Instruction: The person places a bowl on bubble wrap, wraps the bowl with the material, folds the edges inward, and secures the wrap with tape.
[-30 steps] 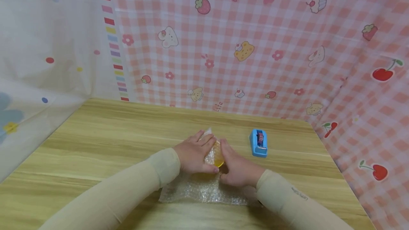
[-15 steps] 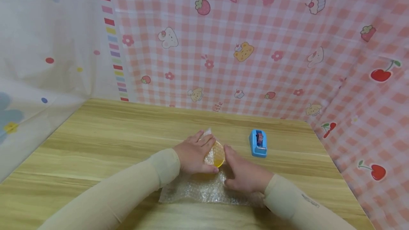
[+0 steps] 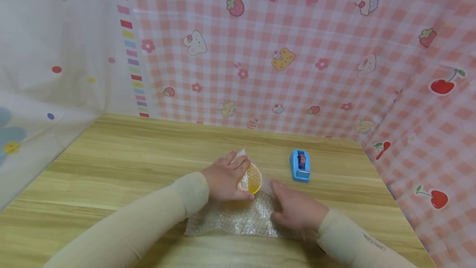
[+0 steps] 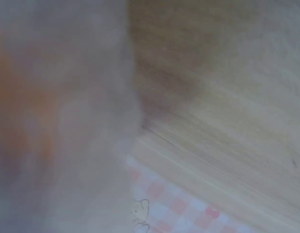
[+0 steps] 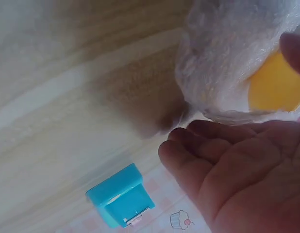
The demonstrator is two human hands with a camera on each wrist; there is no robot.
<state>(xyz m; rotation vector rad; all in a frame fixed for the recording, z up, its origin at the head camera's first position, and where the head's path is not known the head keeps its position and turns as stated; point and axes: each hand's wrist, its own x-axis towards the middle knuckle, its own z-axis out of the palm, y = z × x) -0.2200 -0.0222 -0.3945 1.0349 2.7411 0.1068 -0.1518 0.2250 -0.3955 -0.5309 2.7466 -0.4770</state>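
Observation:
A sheet of clear bubble wrap [image 3: 238,222] lies on the table, partly folded over a round yellow object [image 3: 255,180] whose kind I cannot tell. My left hand [image 3: 224,179] presses the folded wrap down on that object with fingers spread. To the right, my right hand [image 3: 297,206] is beside the wrap's right part, thumb apart from the extended fingers. In the right wrist view, its fingertips lie close by the edge of the wrap, and the yellow surface [image 5: 276,85] shows through an opening. Blurred wrap with an orange patch [image 4: 24,111] fills the left wrist view's left side.
A blue tape dispenser [image 3: 300,166] stands on the wood-grain table [image 3: 148,152], behind and right of the wrap. Behind the table hangs a pink checked cloth [image 3: 256,32], which continues along the right side. A pale curtain [image 3: 55,44] borders the left.
My right hand has drawn away from the yellow object, to the right and toward me, uncovering more of it and the wrap. The left hand has stayed in place.

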